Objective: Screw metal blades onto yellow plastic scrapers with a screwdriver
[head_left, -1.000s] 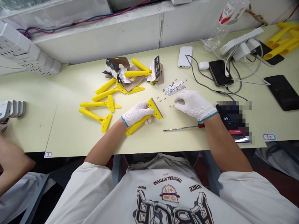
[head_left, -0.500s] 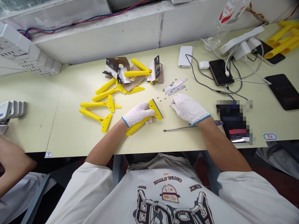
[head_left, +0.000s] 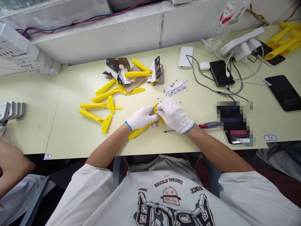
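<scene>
My gloved left hand [head_left: 144, 117] is closed around a yellow scraper [head_left: 139, 132], its handle pointing down-left. My gloved right hand [head_left: 176, 115] is over the scraper's head, thumb and fingers pinched against it. Whatever sits between those fingertips is hidden, and the hand covers most of the head. Behind the hands lie flat metal blades [head_left: 177, 91] with small screws scattered on and around them. A screwdriver [head_left: 208, 125] with a red and clear handle lies under my right wrist, its tip showing on the left.
To the left lie several yellow scrapers [head_left: 94, 116] and opened card packages [head_left: 122, 70]. On the right are a power bank [head_left: 186, 57], phones [head_left: 221, 72], cables, a plastic bottle [head_left: 218, 34] and yellow tubes [head_left: 279, 47]. Another person's arm [head_left: 14, 163] is at far left.
My right hand has moved left from beside the loose screws onto the scraper's head, now touching it. My left hand keeps its hold on the scraper, shifted slightly.
</scene>
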Demonstrator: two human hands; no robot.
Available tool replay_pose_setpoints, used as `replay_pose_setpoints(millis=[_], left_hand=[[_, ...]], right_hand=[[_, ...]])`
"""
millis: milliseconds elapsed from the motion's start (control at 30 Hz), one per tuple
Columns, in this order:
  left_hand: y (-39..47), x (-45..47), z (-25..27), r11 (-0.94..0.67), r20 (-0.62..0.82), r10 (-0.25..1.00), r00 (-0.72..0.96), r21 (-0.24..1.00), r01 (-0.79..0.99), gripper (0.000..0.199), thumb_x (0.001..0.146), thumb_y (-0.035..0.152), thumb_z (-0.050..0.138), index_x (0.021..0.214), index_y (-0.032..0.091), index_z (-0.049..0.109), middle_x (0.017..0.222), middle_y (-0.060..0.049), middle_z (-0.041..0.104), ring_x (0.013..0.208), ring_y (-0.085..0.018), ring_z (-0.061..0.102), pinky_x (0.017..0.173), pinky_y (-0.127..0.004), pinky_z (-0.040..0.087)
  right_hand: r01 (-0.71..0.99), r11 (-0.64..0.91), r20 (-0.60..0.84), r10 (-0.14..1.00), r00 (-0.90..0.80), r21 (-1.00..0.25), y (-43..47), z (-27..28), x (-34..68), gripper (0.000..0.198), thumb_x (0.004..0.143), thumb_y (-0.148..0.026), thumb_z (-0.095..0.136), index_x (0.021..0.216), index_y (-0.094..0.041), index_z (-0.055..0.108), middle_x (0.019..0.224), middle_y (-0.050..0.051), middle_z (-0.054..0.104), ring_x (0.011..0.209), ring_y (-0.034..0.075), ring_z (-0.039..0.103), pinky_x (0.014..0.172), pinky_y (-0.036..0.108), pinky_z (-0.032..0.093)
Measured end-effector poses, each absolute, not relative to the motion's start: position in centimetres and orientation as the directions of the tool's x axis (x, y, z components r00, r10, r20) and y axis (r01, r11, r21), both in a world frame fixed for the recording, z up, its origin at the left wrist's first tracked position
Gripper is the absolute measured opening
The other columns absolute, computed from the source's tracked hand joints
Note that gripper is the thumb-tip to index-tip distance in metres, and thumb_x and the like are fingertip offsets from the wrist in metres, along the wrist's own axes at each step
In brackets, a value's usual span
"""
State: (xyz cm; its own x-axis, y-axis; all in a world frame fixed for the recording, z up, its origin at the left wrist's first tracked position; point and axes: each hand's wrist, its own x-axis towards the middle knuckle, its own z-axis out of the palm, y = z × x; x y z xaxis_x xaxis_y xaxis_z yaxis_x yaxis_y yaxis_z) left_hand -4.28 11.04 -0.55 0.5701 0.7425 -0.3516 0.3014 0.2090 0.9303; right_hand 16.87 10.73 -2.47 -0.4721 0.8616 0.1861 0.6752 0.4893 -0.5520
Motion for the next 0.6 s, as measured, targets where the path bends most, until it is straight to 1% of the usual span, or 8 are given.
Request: replay_pose_setpoints(millis=[133, 233, 300, 367, 467, 533, 600], left_hand=[[10.80, -3.90, -0.63, 0.186, -0.340, 0.738, 0.583, 0.933, 0.309, 0.010, 0.099, 0.025, 0.066, 0.106, 0.018, 0.065, 0.076, -0.002, 0.076, 0.064, -0.013, 0.072, 0.065, -0.025, 0.060], [10.82, -3.87, -0.73, 0.161, -0.332, 0.741, 0.583, 0.931, 0.327, 0.007, 0.098, 0.024, 0.066, 0.101, 0.018, 0.064, 0.075, -0.002, 0.075, 0.062, -0.013, 0.071, 0.064, -0.024, 0.059], [10.84, -3.94, -0.90, 0.147, -0.330, 0.736, 0.591, 0.931, 0.335, 0.008, 0.097, 0.025, 0.066, 0.100, 0.018, 0.063, 0.074, -0.002, 0.075, 0.061, -0.013, 0.071, 0.063, -0.024, 0.058], [10.83, -3.99, -1.10, 0.150, -0.333, 0.725, 0.603, 0.931, 0.333, 0.010, 0.098, 0.027, 0.067, 0.100, 0.018, 0.063, 0.074, -0.003, 0.075, 0.061, -0.014, 0.071, 0.062, -0.024, 0.058], [10.79, -4.01, -1.22, 0.185, -0.337, 0.706, 0.623, 0.937, 0.297, 0.013, 0.098, 0.028, 0.066, 0.104, 0.017, 0.063, 0.076, -0.005, 0.076, 0.063, -0.015, 0.072, 0.061, -0.025, 0.057], [10.83, -4.06, -1.11, 0.219, -0.340, 0.692, 0.637, 0.940, 0.262, 0.015, 0.098, 0.029, 0.067, 0.106, 0.017, 0.063, 0.079, -0.006, 0.076, 0.064, -0.015, 0.072, 0.060, -0.025, 0.057], [10.97, -4.22, -0.90, 0.260, -0.350, 0.683, 0.641, 0.937, 0.235, 0.018, 0.098, 0.030, 0.067, 0.109, 0.016, 0.065, 0.080, -0.006, 0.076, 0.065, -0.015, 0.071, 0.061, -0.025, 0.057]], right_hand=[[0.678, 0.491, 0.187, 0.861, -0.473, -0.546, 10.68, -2.25, 16.84, 0.012, 0.108, -0.025, 0.055, 0.103, -0.021, 0.065, 0.109, 0.014, 0.066, 0.110, 0.027, 0.057, 0.104, 0.045, 0.049], [0.649, 0.465, 0.209, 0.877, -0.434, -0.603, 10.55, -1.86, 16.84, 0.006, 0.105, -0.023, 0.059, 0.102, -0.021, 0.064, 0.110, 0.012, 0.067, 0.107, 0.024, 0.059, 0.102, 0.044, 0.051], [0.630, 0.416, 0.223, 0.904, -0.364, -0.656, 10.49, -1.73, 16.76, 0.002, 0.102, -0.022, 0.063, 0.102, -0.021, 0.062, 0.110, 0.011, 0.068, 0.103, 0.022, 0.061, 0.098, 0.042, 0.053], [0.602, 0.357, 0.222, 0.931, -0.288, -0.714, 10.51, -1.79, 16.66, 0.012, 0.096, -0.021, 0.068, 0.106, -0.020, 0.062, 0.113, 0.010, 0.068, 0.101, 0.021, 0.064, 0.097, 0.040, 0.055], [0.542, 0.298, 0.215, 0.953, -0.214, -0.786, 10.66, -2.14, 16.56, 0.030, 0.087, -0.019, 0.072, 0.116, -0.018, 0.064, 0.119, 0.010, 0.069, 0.105, 0.021, 0.067, 0.100, 0.041, 0.057], [0.498, 0.268, 0.205, 0.962, -0.179, -0.825, 10.79, -2.33, 16.61, 0.036, 0.087, -0.023, 0.074, 0.121, -0.017, 0.065, 0.121, 0.010, 0.068, 0.107, 0.022, 0.068, 0.098, 0.041, 0.058], [0.446, 0.223, 0.173, 0.973, -0.151, -0.867, 10.94, -2.36, 16.82, 0.035, 0.091, -0.028, 0.072, 0.124, -0.018, 0.064, 0.118, 0.010, 0.068, 0.105, 0.022, 0.068, 0.096, 0.040, 0.058]])
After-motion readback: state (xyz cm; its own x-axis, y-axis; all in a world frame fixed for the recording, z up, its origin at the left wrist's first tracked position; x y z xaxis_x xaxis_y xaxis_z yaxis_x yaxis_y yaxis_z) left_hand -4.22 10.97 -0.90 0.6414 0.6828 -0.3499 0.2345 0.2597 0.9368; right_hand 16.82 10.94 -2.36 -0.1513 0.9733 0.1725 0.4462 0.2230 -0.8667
